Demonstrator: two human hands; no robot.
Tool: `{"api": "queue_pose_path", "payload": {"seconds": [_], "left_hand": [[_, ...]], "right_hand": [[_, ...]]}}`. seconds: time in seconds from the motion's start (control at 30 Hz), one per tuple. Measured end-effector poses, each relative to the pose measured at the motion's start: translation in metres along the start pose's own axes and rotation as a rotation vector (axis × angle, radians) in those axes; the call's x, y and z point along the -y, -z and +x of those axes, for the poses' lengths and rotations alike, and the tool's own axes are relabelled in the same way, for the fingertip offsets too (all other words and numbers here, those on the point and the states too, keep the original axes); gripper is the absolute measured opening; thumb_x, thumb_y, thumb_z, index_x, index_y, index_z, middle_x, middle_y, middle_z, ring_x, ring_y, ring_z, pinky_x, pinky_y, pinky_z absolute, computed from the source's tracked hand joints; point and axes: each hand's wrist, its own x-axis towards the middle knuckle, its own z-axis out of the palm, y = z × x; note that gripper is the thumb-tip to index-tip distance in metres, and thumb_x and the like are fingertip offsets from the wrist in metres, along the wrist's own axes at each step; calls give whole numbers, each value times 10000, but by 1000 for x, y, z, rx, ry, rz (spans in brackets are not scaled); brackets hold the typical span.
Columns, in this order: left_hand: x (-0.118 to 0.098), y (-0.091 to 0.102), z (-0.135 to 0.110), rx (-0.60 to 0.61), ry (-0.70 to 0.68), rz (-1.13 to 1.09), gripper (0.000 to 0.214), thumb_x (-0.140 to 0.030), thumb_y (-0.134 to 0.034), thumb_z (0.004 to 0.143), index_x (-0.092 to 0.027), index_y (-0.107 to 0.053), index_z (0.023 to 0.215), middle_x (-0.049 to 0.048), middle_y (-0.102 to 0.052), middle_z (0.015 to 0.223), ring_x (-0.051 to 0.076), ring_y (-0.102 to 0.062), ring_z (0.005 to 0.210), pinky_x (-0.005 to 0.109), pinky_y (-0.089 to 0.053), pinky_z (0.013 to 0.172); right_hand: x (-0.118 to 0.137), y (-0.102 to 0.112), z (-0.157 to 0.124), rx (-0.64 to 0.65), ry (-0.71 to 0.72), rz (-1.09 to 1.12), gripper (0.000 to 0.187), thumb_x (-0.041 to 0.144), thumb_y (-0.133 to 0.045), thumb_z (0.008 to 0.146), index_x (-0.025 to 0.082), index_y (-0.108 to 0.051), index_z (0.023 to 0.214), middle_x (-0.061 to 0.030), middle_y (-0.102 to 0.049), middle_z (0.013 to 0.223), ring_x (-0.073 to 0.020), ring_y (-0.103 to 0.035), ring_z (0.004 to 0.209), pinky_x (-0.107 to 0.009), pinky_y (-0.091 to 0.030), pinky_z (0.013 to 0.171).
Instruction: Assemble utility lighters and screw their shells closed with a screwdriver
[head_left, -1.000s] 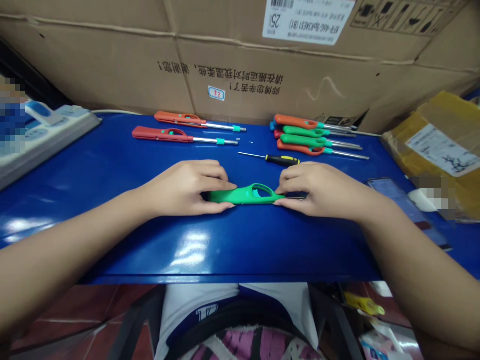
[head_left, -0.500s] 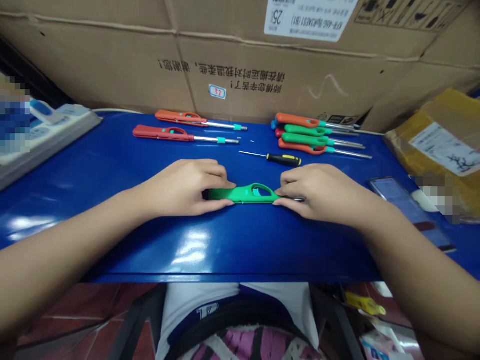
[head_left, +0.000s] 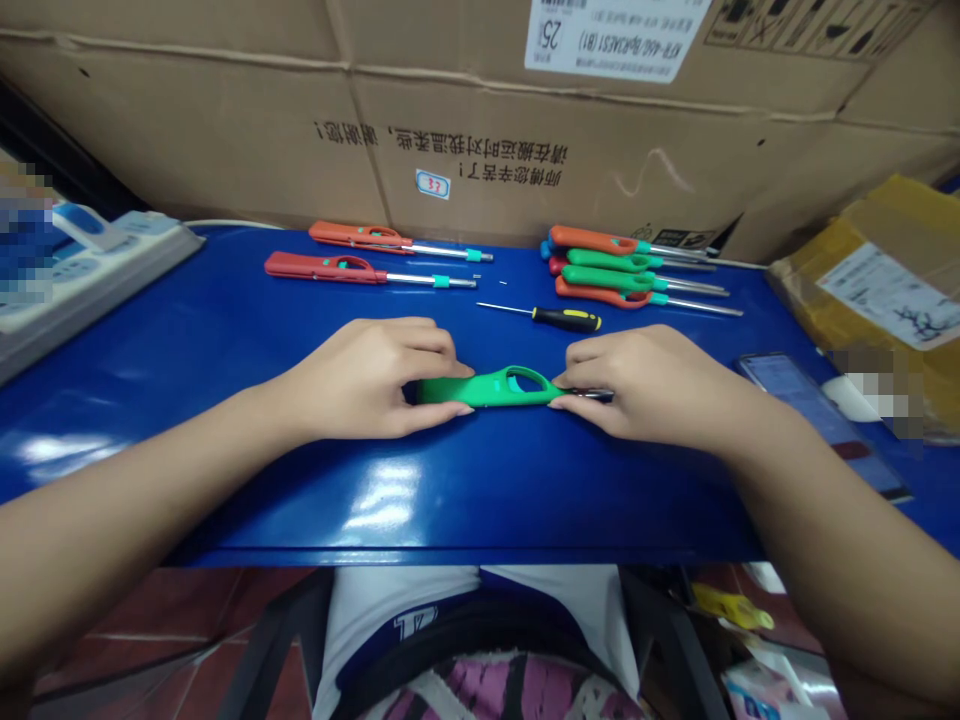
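The green lighter (head_left: 495,388) is lying flat on the blue table (head_left: 225,340), near the middle of its front edge. Its long axis is running from 9 o'clock to 3 o'clock, with the handle end toward 9 and the metal tube (head_left: 598,396) toward 3.

The left hand (head_left: 375,375) is closing over the handle end, fingers curling on the far side and the thumb pressing along the near side. The right hand (head_left: 637,385) is pinching the other end, thumb and forefinger meeting where the green body is giving way to the tube, most of which is hiding under that hand.

Both hands are sitting equally near, one at each end, leaving the finger loop bare between them.

A screwdriver (head_left: 562,319) is lying parallel at 12 o'clock from the right hand, close but not touching. A cluster of lighters (head_left: 615,270) is lying beyond it, and two red lighters (head_left: 330,267) are lying at 11 o'clock from the left hand, well apart from it.
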Motion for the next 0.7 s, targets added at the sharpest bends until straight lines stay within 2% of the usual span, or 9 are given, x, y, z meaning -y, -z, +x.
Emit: {"api": "queue_pose_path", "payload": {"seconds": [0.33,0.47,0.53,0.7], "left_hand": [[-2,-4,1,48,101,-13,317,-448,-644,943,-212,-763,1119,62,-732,1029,224,-694,942,326,-547,831],[-3,-4,1,36,101,-33,305,-431,-649,938,-212,-768,1115,63,-739,1017,220,-696,935,326,-552,837],[-3,-3,1,-10,93,-59,297,-415,-645,943,-203,-768,1111,65,-745,1018,211,-697,937,312,-550,849],[-3,5,3,-213,110,-113,273,-399,-636,954,-194,-769,1074,59,-762,1012,181,-706,899,273,-546,859]], "right_hand": [[5,2,1,39,-16,-13,221,321,-615,974,219,-789,886,-28,-737,863,-173,-657,747,-300,-239,546],[2,1,1,24,-5,-27,221,319,-607,977,223,-793,904,-22,-734,855,-174,-658,741,-303,-249,547],[-1,1,0,-25,4,-31,234,323,-590,983,220,-792,925,-26,-738,871,-174,-659,738,-303,-264,550],[-7,4,-5,-235,10,-21,312,349,-503,1020,198,-774,979,-62,-747,942,-191,-674,802,-300,-333,592]]}}
